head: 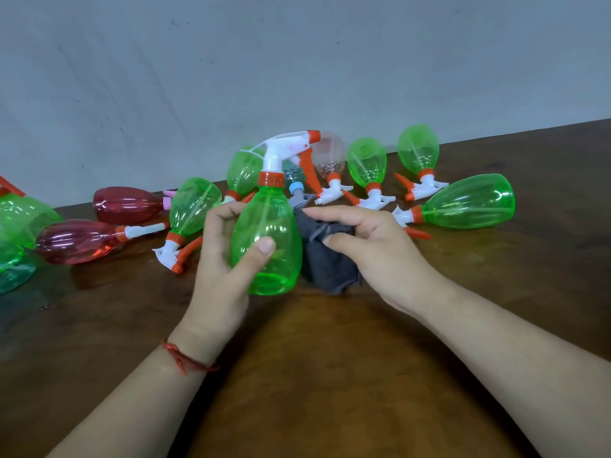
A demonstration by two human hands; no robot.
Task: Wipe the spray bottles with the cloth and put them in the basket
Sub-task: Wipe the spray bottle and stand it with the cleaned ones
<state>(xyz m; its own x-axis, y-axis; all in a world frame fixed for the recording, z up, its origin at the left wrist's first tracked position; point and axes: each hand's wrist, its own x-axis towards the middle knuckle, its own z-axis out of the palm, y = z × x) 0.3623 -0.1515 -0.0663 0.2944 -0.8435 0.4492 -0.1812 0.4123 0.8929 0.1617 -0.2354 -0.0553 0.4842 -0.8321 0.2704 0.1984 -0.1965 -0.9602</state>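
My left hand [221, 259] grips a clear green spray bottle [267, 233] upright above the table, thumb across its front. The bottle has a white trigger head with an orange nozzle and collar. My right hand [370, 249] pinches a bunched dark grey cloth [327, 259] against the bottle's right side. Several more spray bottles lie on their sides behind: green ones [469, 201] to the right and centre, two red ones [79, 241] to the left. No basket is in view.
A dark brown wooden table [330, 375] runs under everything. A grey wall [297, 61] stands close behind the bottles. More green and teal bottles [16, 233] crowd the left edge of the view.
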